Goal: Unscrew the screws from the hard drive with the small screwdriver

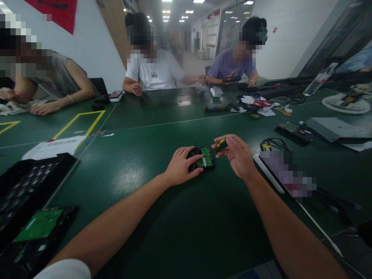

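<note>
A hard drive [208, 158] with a green circuit board on top lies on the dark green table. My left hand [183, 164] holds it from the left, thumb at the near edge and one finger stretched across the board. Just right of the drive, my right hand [238, 155] is closed around a screwdriver [221, 145] with a black and yellow handle. Its tip points down near the drive's right edge; whether it touches cannot be made out.
At left stand a black tray [35, 182] and another green-boarded drive [40, 224]. On the right lie a phone [285, 174], cables [273, 144], a drive [295, 131] and a grey metal case [334, 130]. Several people sit across the table; a bottle [319, 79] stands tilted far right.
</note>
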Demonstrator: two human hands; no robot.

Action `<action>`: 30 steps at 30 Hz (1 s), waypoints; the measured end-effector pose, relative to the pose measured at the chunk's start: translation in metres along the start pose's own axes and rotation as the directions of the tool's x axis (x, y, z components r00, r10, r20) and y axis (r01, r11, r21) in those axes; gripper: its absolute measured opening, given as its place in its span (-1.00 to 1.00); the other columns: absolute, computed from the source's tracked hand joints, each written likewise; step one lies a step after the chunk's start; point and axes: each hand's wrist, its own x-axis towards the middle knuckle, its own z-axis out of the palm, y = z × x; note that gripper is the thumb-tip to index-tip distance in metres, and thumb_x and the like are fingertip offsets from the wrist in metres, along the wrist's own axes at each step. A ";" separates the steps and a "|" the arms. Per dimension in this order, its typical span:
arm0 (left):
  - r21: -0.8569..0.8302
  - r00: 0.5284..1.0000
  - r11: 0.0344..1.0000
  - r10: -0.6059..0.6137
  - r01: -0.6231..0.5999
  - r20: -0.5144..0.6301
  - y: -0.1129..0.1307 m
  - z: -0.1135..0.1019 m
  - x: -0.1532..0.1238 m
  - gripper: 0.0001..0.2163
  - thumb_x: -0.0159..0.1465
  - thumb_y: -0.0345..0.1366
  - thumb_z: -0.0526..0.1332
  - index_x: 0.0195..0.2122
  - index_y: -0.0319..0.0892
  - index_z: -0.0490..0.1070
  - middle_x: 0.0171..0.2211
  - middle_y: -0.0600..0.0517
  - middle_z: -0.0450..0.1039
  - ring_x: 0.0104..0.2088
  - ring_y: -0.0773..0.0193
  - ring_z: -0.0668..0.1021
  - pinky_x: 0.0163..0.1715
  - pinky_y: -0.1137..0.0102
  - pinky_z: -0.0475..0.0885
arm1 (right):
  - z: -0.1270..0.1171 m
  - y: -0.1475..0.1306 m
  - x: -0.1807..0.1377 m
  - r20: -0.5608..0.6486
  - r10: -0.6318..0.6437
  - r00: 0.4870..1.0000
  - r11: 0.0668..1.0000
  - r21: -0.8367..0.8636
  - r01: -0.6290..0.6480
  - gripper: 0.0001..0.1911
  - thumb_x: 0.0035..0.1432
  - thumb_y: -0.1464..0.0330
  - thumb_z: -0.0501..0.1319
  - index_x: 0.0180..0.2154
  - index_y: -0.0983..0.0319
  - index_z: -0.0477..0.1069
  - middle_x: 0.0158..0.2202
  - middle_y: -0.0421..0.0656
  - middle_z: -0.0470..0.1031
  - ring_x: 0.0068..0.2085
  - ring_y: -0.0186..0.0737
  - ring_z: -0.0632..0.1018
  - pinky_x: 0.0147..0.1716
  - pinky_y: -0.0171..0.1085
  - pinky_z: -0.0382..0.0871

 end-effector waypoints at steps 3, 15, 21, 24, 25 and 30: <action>0.010 1.000 1.000 0.002 -0.002 0.002 -0.001 0.001 0.000 -0.47 0.41 0.10 0.27 0.34 0.04 0.48 0.40 -0.19 0.26 0.37 -0.19 0.35 0.35 -0.18 0.25 | 0.000 0.002 0.001 -0.008 0.017 1.000 0.999 0.034 -0.017 -0.69 0.36 0.04 0.32 -0.17 0.14 0.57 -0.11 -0.12 0.62 -0.14 -0.16 0.68 -0.36 -0.27 0.61; 0.006 1.000 1.000 -0.003 0.003 -0.001 -0.001 0.001 0.000 -0.48 0.40 0.09 0.29 0.33 0.06 0.48 0.40 -0.18 0.27 0.37 -0.19 0.35 0.34 -0.19 0.26 | -0.005 0.002 0.003 -0.046 0.003 0.999 0.998 -0.059 -0.006 -0.69 0.35 0.03 0.32 -0.05 0.05 0.65 -0.12 -0.14 0.60 -0.14 -0.20 0.62 -0.42 -0.33 0.55; 0.008 1.000 1.000 -0.003 0.003 0.004 0.000 -0.001 0.000 -0.48 0.41 0.09 0.28 0.33 0.04 0.48 0.39 -0.20 0.27 0.37 -0.19 0.35 0.34 -0.18 0.27 | -0.001 -0.001 0.000 -0.019 0.010 1.000 0.999 -0.037 -0.010 -0.71 0.34 0.04 0.34 -0.14 0.10 0.63 -0.04 -0.11 0.63 -0.10 -0.17 0.65 -0.39 -0.30 0.58; 0.013 1.000 1.000 0.004 -0.004 0.006 0.000 -0.001 0.000 -0.47 0.41 0.09 0.28 0.33 0.01 0.48 0.40 -0.22 0.26 0.37 -0.20 0.35 0.34 -0.18 0.26 | -0.002 0.000 0.001 -0.007 0.026 1.000 1.000 0.009 -0.026 -0.68 0.38 0.03 0.30 -0.15 0.13 0.61 -0.07 -0.10 0.65 -0.11 -0.16 0.69 -0.33 -0.28 0.61; 0.013 1.000 1.000 0.006 -0.006 0.005 0.000 -0.001 0.000 -0.47 0.41 0.09 0.28 0.33 0.01 0.48 0.40 -0.22 0.26 0.37 -0.20 0.35 0.34 -0.18 0.26 | -0.003 0.000 0.002 -0.008 0.032 0.999 0.999 0.024 -0.032 -0.66 0.39 0.01 0.28 -0.14 0.13 0.61 -0.08 -0.10 0.66 -0.12 -0.16 0.69 -0.31 -0.27 0.61; 0.010 1.000 1.000 -0.002 0.002 0.007 -0.002 0.001 0.000 -0.47 0.40 0.09 0.29 0.34 0.05 0.47 0.40 -0.19 0.27 0.37 -0.20 0.35 0.34 -0.19 0.26 | -0.006 0.002 0.005 -0.027 0.050 0.998 0.998 0.041 -0.049 -0.61 0.37 -0.03 0.26 -0.12 0.13 0.60 -0.11 -0.10 0.65 -0.12 -0.14 0.69 -0.34 -0.25 0.60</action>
